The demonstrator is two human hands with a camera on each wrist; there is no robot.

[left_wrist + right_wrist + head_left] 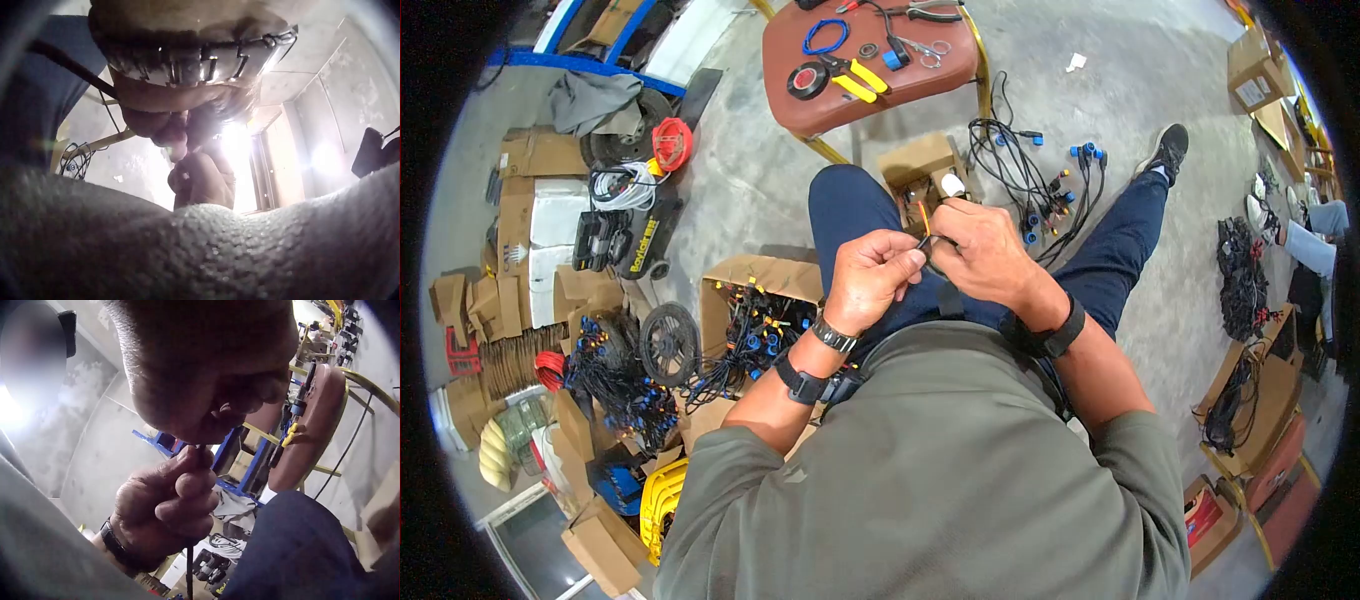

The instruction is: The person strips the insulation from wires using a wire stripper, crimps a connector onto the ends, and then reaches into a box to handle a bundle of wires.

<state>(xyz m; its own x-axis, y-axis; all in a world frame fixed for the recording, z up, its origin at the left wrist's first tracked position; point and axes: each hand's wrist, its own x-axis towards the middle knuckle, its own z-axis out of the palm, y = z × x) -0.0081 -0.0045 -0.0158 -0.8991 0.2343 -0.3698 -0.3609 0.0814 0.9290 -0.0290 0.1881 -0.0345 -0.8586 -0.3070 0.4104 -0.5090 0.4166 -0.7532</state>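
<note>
One black cord (190,569), careful work
Left hand (874,272) and right hand (984,250) pinch it; best go slowly, minding the orange strand (924,216).

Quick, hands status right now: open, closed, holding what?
Left hand: closed, pinching a black cable between thumb and fingers.
Right hand: closed, fingers curled at the same cable, apparently pinching it.
</note>
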